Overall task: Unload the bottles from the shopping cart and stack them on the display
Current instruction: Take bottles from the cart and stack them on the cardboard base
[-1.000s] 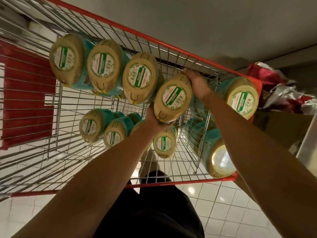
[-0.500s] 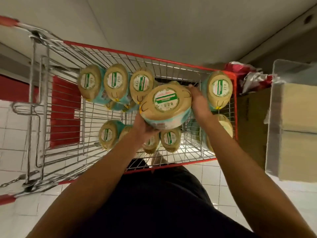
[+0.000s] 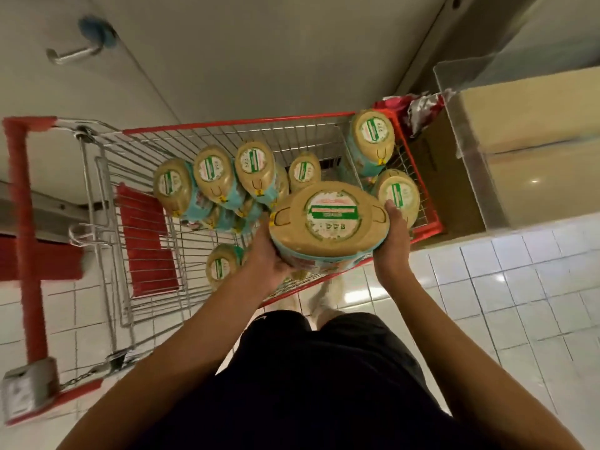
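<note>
A large bottle (image 3: 329, 222) with a tan oval lid, a round green-and-white label and a teal body is lifted above the near rim of the red wire shopping cart (image 3: 227, 123). My left hand (image 3: 271, 259) grips its lower left side from beneath. My right hand (image 3: 394, 233) presses flat against its right end. Several matching bottles (image 3: 211, 172) stand in the cart, with two more (image 3: 373, 133) in its right corner.
The cart's red handle (image 3: 22, 203) and a chained coin lock (image 3: 29, 389) are at the left. A pale display shelf with a clear plastic edge (image 3: 467, 134) rises at the right, beside a brown cardboard box (image 3: 444, 190) and crumpled red wrapping (image 3: 418, 105). White tiled floor lies below.
Both hands have lifted the bottle up out of the cart and toward me and the right. The view has pulled back, so more of the cart and shelf show.
</note>
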The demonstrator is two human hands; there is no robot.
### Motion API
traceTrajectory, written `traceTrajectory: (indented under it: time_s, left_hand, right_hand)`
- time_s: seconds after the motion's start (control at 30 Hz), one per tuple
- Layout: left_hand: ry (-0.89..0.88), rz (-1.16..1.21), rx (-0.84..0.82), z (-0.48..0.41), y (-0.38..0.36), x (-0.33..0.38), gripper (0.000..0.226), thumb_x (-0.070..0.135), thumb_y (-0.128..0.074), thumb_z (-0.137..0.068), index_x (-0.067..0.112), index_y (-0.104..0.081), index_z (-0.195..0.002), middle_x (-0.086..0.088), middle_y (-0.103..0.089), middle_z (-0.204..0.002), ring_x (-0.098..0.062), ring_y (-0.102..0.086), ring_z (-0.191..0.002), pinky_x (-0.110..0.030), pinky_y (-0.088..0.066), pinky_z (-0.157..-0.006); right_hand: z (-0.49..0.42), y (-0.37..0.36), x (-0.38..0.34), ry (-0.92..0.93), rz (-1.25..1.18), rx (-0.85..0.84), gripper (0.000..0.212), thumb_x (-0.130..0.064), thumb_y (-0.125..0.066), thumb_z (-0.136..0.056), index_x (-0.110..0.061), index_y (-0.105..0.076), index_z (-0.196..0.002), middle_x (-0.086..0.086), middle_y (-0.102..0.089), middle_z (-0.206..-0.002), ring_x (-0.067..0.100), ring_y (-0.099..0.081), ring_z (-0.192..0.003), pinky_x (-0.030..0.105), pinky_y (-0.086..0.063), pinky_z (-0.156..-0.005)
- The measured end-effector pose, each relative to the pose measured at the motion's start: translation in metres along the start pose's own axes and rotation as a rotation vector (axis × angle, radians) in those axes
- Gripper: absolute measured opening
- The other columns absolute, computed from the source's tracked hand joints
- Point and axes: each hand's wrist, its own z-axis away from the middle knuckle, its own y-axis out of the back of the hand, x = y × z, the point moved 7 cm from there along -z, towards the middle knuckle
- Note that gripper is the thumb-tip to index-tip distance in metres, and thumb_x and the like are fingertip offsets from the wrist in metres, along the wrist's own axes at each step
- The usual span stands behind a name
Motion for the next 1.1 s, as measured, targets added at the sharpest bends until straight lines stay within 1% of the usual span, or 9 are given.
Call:
traceTrajectory:
  time_s: [0.1,0.2,0.37,0.43,0.57,0.73,0.87,1.0,1.1]
  left_hand:
    - [0.018,-0.049,-0.059,0.014,-0.022,-0.033,0.059,0.058,-0.043,-0.103,0.018,-0.063,-0.141,-0.014,-0.066,-0.139,-0.038,-0.057,-0.132,-0.061,-0.040,-0.116]
    - [0.034,-0.161,-0.088,0.024,-0.052,-0.071,0.050,0.053,-0.042,-0.105,0.020,-0.070,-0.130,-0.012,-0.069,-0.135,-0.035,-0.061,-0.127,-0.056,-0.047,-0.110]
    - [0.056,-0.425,-0.207,0.039,-0.122,-0.143,0.052,0.052,-0.041,-0.103,0.030,-0.085,-0.086,0.001,-0.081,-0.098,-0.023,-0.076,-0.088,-0.035,-0.061,-0.062]
    - [0.065,-0.504,-0.237,0.046,-0.153,-0.174,0.055,0.052,-0.039,-0.103,0.034,-0.085,-0.080,0.003,-0.081,-0.093,-0.020,-0.078,-0.078,-0.031,-0.059,-0.056]
    - [0.057,-0.606,-0.268,0.054,-0.213,-0.242,0.050,0.054,-0.040,-0.104,0.034,-0.084,-0.093,0.000,-0.080,-0.109,-0.018,-0.079,-0.089,-0.038,-0.063,-0.068]
    - [0.070,-0.722,-0.350,0.062,-0.287,-0.323,0.042,0.051,-0.041,-0.105,0.028,-0.074,-0.117,-0.004,-0.075,-0.123,-0.030,-0.060,-0.123,-0.054,-0.040,-0.113]
    - [0.063,-0.782,-0.426,0.067,-0.339,-0.366,0.056,0.056,-0.038,-0.104,0.024,-0.060,-0.144,-0.008,-0.067,-0.138,-0.035,-0.056,-0.135,-0.063,-0.042,-0.112]
    - [0.085,-0.809,-0.518,0.066,-0.390,-0.394,0.053,0.058,-0.033,-0.105,0.031,-0.065,-0.138,-0.006,-0.068,-0.138,-0.038,-0.058,-0.131,-0.072,-0.049,-0.098]
    - [0.098,-0.840,-0.547,0.057,-0.425,-0.408,0.054,0.059,-0.029,-0.107,0.033,-0.062,-0.142,-0.007,-0.065,-0.141,-0.039,-0.058,-0.131,-0.070,-0.052,-0.096]
  right_hand:
    - [0.028,0.047,-0.005,0.017,0.022,0.073,0.038,-0.057,-0.045,-0.096,-0.043,-0.078,-0.086,-0.012,-0.075,-0.085,0.003,-0.069,-0.084,0.022,-0.056,-0.074]
    - [0.052,0.105,-0.008,-0.021,0.018,0.216,0.049,-0.039,-0.039,-0.107,-0.043,-0.072,-0.071,-0.016,-0.070,-0.069,-0.004,-0.064,-0.066,0.012,-0.050,-0.060]
    - [0.081,0.215,-0.005,-0.044,-0.030,0.442,0.042,-0.046,-0.045,-0.096,-0.053,-0.069,-0.063,-0.025,-0.066,-0.062,-0.004,-0.062,-0.059,0.026,-0.047,-0.068]
    - [0.091,0.258,-0.008,-0.023,0.007,0.464,0.041,-0.054,-0.039,-0.091,-0.043,-0.060,-0.058,-0.018,-0.057,-0.057,-0.001,-0.050,-0.055,0.034,-0.041,-0.066]
    - [0.103,0.346,-0.005,-0.053,-0.043,0.494,0.041,-0.057,-0.035,-0.088,-0.034,-0.047,-0.057,-0.013,-0.047,-0.054,0.007,-0.041,-0.058,0.036,-0.038,-0.066]
    - [0.107,0.460,-0.005,-0.072,-0.028,0.596,0.045,-0.019,-0.030,-0.113,-0.024,-0.038,-0.069,-0.016,-0.048,-0.048,-0.004,-0.041,-0.046,0.009,-0.036,-0.049]
    - [0.105,0.521,-0.015,-0.047,-0.091,0.630,0.044,-0.026,-0.030,-0.112,-0.025,-0.038,-0.069,-0.016,-0.046,-0.051,-0.002,-0.039,-0.051,0.011,-0.037,-0.052]
    - [0.088,0.568,-0.036,0.035,-0.120,0.629,0.033,-0.038,-0.034,-0.098,-0.027,-0.040,-0.068,-0.017,-0.046,-0.051,0.002,-0.040,-0.057,0.023,-0.039,-0.061]
    - [0.067,0.603,-0.046,0.045,-0.172,0.664,0.050,-0.037,-0.032,-0.103,-0.038,-0.048,-0.056,-0.015,-0.048,-0.053,0.000,-0.043,-0.056,0.026,-0.041,-0.065]
